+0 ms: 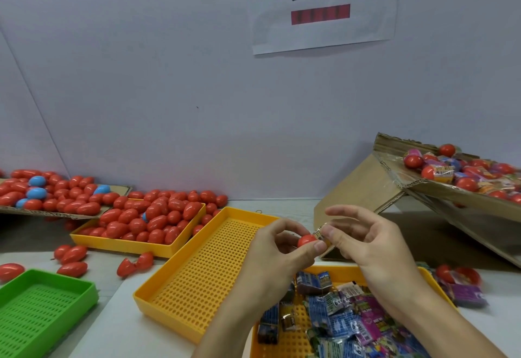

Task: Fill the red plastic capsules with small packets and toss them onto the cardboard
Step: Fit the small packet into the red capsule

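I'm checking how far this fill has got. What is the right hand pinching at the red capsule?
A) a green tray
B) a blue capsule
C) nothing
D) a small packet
D: the right hand pinches a small packet against the red capsule gripped in the left hand.

A white paper sign (324, 8) taped to the wall ahead of me reads "套膜" in large black characters, above a blurred red bar. Print on my small packets (341, 318) stays illegible.
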`<action>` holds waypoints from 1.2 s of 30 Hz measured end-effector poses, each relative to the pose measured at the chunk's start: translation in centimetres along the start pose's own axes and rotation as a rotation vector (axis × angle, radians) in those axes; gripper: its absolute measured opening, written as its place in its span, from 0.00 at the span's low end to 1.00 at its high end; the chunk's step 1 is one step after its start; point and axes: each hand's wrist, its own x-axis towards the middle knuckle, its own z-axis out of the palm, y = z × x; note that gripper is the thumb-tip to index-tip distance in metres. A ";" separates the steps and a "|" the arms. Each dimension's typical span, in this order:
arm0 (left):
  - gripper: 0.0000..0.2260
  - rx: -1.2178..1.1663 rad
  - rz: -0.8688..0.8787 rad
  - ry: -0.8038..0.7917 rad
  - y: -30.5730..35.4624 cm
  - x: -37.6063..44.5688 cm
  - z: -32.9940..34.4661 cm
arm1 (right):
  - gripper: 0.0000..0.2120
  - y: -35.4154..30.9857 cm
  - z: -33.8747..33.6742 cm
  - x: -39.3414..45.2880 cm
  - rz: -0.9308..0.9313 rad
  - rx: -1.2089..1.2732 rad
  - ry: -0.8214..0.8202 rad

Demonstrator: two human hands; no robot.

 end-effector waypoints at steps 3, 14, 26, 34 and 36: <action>0.15 0.006 0.002 0.002 0.0 0.0 0.0 | 0.17 0.1 -0.1 0.0 0.010 -0.015 -0.010; 0.18 0.047 0.017 0.022 0.4 -0.3 0.2 | 0.15 0.3 0.0 0.0 -0.026 -0.122 -0.020; 0.08 -0.379 -0.068 0.080 1.0 0.0 0.0 | 0.14 -0.3 0.3 -0.6 -0.151 -0.291 -0.009; 0.07 -0.455 -0.088 0.067 1.0 0.0 0.1 | 0.18 0.0 0.9 -0.7 -0.266 -0.458 0.027; 0.07 -0.456 -0.086 0.071 1.0 0.0 0.2 | 0.21 0.0 1.0 -0.7 -0.301 -0.524 0.039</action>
